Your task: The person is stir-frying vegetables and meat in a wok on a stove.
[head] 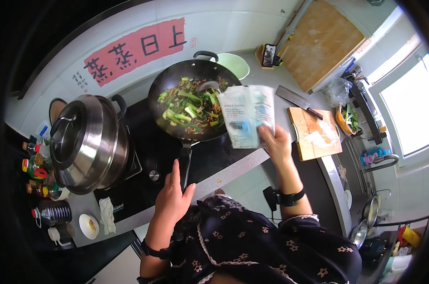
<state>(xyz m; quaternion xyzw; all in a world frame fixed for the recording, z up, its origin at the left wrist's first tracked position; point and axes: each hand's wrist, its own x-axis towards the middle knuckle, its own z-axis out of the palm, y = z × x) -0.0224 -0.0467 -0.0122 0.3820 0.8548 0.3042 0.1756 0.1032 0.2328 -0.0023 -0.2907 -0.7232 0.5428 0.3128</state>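
A dark wok on the stove holds chopped green leafy vegetables mixed with thin brown shreds, and a spatula's metal head rests among them. My left hand is at the wok's black handle, fingers along its side and thumb across the near end; how firmly it grips cannot be told. In my right hand is a white printed plastic packet, pinched at its lower right corner. The packet is raised beside the wok and covers part of its right rim.
Left of the wok stands a large lidded steel steamer. Bottles, a small white bowl and a cloth lie farther left. A pale green bowl sits behind the wok. At right, a cleaver overlaps a cutting board.
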